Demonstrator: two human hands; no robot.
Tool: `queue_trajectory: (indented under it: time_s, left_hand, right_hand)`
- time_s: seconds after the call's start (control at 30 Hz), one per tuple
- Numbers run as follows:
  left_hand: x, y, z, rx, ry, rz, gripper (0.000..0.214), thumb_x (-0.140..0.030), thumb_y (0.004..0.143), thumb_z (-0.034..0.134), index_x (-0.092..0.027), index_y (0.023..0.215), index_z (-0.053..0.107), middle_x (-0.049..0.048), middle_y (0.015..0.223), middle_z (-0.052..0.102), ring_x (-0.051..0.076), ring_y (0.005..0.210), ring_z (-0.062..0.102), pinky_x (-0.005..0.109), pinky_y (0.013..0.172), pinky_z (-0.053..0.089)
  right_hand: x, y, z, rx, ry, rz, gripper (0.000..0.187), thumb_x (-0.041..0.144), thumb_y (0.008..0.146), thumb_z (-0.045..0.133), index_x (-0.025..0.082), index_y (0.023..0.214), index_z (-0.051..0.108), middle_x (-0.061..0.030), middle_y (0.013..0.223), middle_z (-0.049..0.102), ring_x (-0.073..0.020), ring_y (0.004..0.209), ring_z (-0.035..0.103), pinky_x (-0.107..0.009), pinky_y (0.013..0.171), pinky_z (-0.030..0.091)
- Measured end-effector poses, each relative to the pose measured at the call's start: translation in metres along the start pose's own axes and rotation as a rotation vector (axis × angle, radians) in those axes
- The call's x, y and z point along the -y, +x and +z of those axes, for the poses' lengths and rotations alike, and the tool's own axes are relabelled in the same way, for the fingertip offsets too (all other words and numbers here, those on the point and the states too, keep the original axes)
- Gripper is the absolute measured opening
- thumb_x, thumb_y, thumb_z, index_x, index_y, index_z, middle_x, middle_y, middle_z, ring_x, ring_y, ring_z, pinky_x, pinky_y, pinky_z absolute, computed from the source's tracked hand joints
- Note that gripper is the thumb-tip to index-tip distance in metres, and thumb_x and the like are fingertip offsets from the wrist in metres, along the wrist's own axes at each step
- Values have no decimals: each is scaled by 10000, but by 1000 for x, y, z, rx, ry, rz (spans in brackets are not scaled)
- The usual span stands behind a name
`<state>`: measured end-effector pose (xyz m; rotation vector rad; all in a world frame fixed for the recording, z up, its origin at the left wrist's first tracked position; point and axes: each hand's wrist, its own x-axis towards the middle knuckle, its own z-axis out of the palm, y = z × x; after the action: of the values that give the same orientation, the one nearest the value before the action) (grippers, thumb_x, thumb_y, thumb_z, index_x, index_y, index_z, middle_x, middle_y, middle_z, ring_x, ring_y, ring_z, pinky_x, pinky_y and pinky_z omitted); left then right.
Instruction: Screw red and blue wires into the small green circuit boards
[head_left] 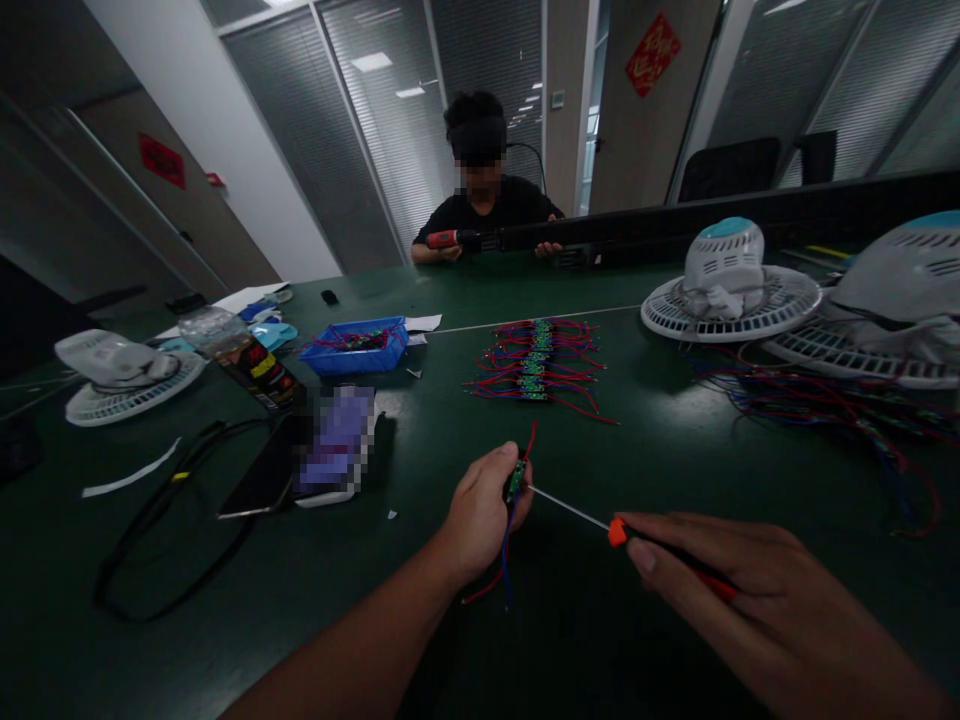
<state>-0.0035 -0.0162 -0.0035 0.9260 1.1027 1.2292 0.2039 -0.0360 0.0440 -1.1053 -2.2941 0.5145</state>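
Note:
My left hand (484,505) is closed on a small green circuit board (516,480) with red and blue wires, over the near part of the table. One red wire sticks up from the board; a red and a blue one hang below. In my right hand (757,590) is a screwdriver (619,531) with a red and black handle. Its thin metal shaft points left, with the tip at or close to the board's edge; whether they touch I cannot tell. Beyond my hands lies a column of similar wired circuit boards (535,360).
A blue bin (356,348) holds more wired boards. To its left are a bottle (255,365), a phone (334,445) and a looped black cable (142,520). White fan parts (724,275) and a wire bundle (825,395) lie right. Across the table, a person (484,200) holds a red-and-black tool.

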Motion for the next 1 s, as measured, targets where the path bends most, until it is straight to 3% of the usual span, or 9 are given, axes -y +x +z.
queue_trajectory:
  time_s: [0.33,0.53,0.63,0.73,1.0]
  left_hand:
    - [2,0,-2,-18,51,-11,415,-518,870,435,-161,680,529,-64,419,383,67,354,315,197,394,256]
    - [-2,-5,1,-8,170,50,410,-482,901,393,-172,655,502,-53,481,392,79,425,344,208,447,289]
    - [-4,-10,0,4,347,133,418,-485,922,376,-173,680,512,-36,564,424,96,514,394,220,515,325]
    - [-3,-13,-1,16,422,171,414,-483,938,349,-180,709,518,-31,603,425,110,559,407,231,551,336]
    - [3,-12,0,-37,358,127,422,-509,929,357,-187,708,516,-29,605,432,115,550,401,229,541,338]
  right_hand:
    - [-1,0,0,41,46,53,286,357,901,464,279,924,739,-33,854,759,-200,742,711,-266,550,548]
    - [-1,2,-8,257,152,208,460,464,930,358,231,659,647,6,550,585,-123,487,554,-238,457,416]
    - [-6,3,-14,384,214,338,553,541,923,330,219,587,629,11,515,528,-109,470,504,-228,444,375]
    - [-9,2,-16,418,255,389,593,571,916,317,208,534,591,6,506,525,-113,476,500,-236,463,378]
    - [-5,2,-8,276,159,137,401,408,942,395,214,620,534,38,523,484,-98,459,435,-246,456,336]
